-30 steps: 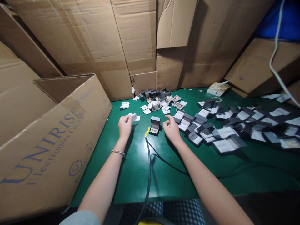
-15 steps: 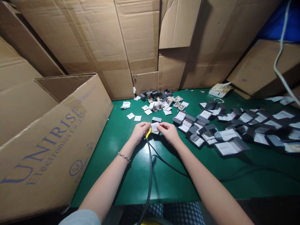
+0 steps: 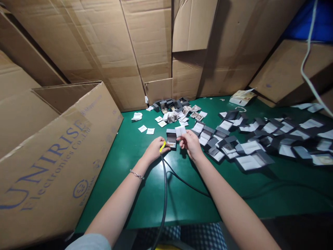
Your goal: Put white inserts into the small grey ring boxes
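In front of me a small dark box [image 3: 171, 136] stands with its lid up and a pale lining showing. My left hand [image 3: 155, 150] is closed at its lower left corner, fingertips on the box's edge. Against those fingers sits a yellow strip [image 3: 162, 146] at the end of a black cable [image 3: 164, 187]; how it is attached cannot be made out. My right hand [image 3: 191, 143] pinches a small white square piece [image 3: 180, 131], like a card or pad, just right of the lid.
Several open dark boxes [image 3: 253, 159] with white linings spread over the green table [image 3: 145, 194] on the right. Behind my hands lie white squares [image 3: 150, 131] and a pile of small boxes [image 3: 170, 104]. A large carton [image 3: 65, 149] stands left; cardboard [image 3: 104, 41] walls the back.
The white piece has moved up and right in my right hand, away from the box. My left fingers have shifted from the white piece down to the box's edge, and the box interior now shows.
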Tool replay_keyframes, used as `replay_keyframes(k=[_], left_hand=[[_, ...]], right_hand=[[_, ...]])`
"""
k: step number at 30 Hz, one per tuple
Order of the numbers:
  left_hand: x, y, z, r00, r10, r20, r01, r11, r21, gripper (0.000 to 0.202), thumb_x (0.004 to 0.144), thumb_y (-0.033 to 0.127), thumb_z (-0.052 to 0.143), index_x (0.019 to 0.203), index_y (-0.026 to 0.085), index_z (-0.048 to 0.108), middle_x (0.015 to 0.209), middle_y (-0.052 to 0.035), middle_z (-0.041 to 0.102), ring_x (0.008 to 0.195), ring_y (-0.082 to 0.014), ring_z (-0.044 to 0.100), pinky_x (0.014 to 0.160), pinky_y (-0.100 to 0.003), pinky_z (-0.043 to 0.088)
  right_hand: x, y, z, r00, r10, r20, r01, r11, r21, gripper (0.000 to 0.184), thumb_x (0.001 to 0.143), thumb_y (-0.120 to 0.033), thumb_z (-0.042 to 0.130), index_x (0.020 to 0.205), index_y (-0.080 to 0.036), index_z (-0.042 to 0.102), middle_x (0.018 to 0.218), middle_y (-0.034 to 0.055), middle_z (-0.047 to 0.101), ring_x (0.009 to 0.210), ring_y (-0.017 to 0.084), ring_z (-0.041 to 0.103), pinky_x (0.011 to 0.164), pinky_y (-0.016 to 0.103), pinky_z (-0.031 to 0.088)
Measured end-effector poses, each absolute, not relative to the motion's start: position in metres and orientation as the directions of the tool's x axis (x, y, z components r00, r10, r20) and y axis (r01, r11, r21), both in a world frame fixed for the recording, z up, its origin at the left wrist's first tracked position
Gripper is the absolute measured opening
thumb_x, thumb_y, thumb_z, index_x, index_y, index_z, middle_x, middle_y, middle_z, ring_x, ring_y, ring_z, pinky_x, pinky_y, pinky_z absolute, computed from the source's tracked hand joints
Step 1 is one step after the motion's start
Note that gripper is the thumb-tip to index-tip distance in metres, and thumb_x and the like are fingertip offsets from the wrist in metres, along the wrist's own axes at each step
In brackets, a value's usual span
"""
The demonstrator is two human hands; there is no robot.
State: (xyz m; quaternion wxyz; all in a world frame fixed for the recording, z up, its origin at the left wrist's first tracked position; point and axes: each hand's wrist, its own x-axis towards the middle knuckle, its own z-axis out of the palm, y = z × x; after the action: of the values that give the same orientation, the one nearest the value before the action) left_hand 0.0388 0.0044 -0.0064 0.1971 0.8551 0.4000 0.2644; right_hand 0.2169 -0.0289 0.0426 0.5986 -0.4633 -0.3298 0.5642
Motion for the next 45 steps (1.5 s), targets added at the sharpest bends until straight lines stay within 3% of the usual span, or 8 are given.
replay_keyframes(k=[9,14,17,21,26,36,41,45], left_hand=[[0.046,0.002,-0.008,0.406,0.822,0.4,0.505,-0.567,0.651,0.016,0.077,0.032,0.061,0.083,0.02,0.069,0.091,-0.0019,0.054,0.073,-0.0103,0.053,0.068,-0.024,0.046],[0.046,0.004,-0.009,0.346,0.857,0.382,0.44,-0.507,0.741,0.016,0.076,0.032,0.062,0.081,0.019,0.069,0.095,-0.0034,0.055,0.076,-0.0113,0.055,0.068,-0.025,0.047],[0.046,0.005,-0.008,0.315,0.876,0.364,0.419,-0.473,0.775,0.013,0.075,0.029,0.063,0.079,0.018,0.069,0.094,-0.0038,0.056,0.076,-0.0116,0.055,0.066,-0.025,0.047],[0.046,0.005,-0.006,0.291,0.893,0.342,0.405,-0.439,0.802,0.012,0.073,0.028,0.064,0.077,0.018,0.069,0.094,-0.0044,0.056,0.076,-0.0116,0.055,0.065,-0.024,0.047],[0.046,0.006,-0.008,0.291,0.894,0.341,0.387,-0.436,0.812,0.012,0.072,0.027,0.065,0.077,0.017,0.069,0.094,-0.0045,0.056,0.075,-0.0112,0.055,0.067,-0.025,0.047],[0.047,0.005,-0.007,0.307,0.887,0.345,0.412,-0.451,0.792,0.013,0.073,0.028,0.064,0.078,0.017,0.069,0.093,-0.0042,0.056,0.072,-0.0105,0.054,0.066,-0.025,0.047],[0.048,0.004,-0.004,0.293,0.89,0.348,0.418,-0.447,0.791,0.011,0.072,0.026,0.065,0.076,0.017,0.069,0.093,-0.0042,0.056,0.078,-0.012,0.056,0.069,-0.025,0.048],[0.048,0.004,-0.004,0.3,0.89,0.344,0.43,-0.448,0.784,0.01,0.073,0.025,0.065,0.076,0.017,0.069,0.094,-0.0039,0.056,0.078,-0.0118,0.056,0.069,-0.025,0.048]], right_hand=[[0.215,-0.033,0.049,0.034,0.977,-0.212,-0.541,-0.16,-0.825,0.016,0.063,-0.014,0.048,0.079,-0.018,0.051,0.065,0.0027,0.069,0.053,0.011,0.064,0.047,0.018,0.049],[0.215,-0.031,0.048,0.087,0.974,-0.211,-0.593,-0.12,-0.796,0.021,0.061,-0.011,0.05,0.081,-0.019,0.052,0.075,0.0022,0.07,0.062,0.012,0.065,0.055,0.021,0.051],[0.215,-0.03,0.045,0.119,0.975,-0.186,-0.589,-0.081,-0.804,0.018,0.059,-0.012,0.053,0.076,-0.019,0.052,0.067,-0.0012,0.067,0.052,0.009,0.06,0.053,0.02,0.049],[0.215,-0.026,0.039,0.178,0.965,-0.191,-0.554,-0.063,-0.83,0.015,0.055,-0.014,0.059,0.067,-0.018,0.052,0.055,-0.0062,0.058,0.043,0.005,0.049,0.049,0.019,0.045],[0.214,-0.023,0.034,0.238,0.958,-0.161,-0.489,-0.025,-0.872,0.02,0.05,-0.013,0.06,0.068,-0.018,0.054,0.071,-0.0045,0.063,0.054,0.005,0.055,0.052,0.016,0.044],[0.214,-0.026,0.032,0.209,0.971,-0.119,-0.315,-0.049,-0.948,0.02,0.056,-0.027,0.066,0.065,-0.019,0.05,0.055,-0.0087,0.05,0.047,0.005,0.045,0.05,0.019,0.045],[0.215,-0.027,0.029,0.278,0.961,-0.012,-0.139,0.028,-0.99,0.018,0.061,-0.031,0.064,0.068,-0.018,0.053,0.062,-0.0055,0.054,0.052,0.007,0.049,0.049,0.019,0.042],[0.215,-0.028,0.029,0.287,0.958,0.01,-0.178,0.063,-0.982,0.023,0.065,-0.036,0.062,0.076,-0.02,0.05,0.058,-0.0076,0.054,0.05,0.008,0.054,0.051,0.02,0.044]])
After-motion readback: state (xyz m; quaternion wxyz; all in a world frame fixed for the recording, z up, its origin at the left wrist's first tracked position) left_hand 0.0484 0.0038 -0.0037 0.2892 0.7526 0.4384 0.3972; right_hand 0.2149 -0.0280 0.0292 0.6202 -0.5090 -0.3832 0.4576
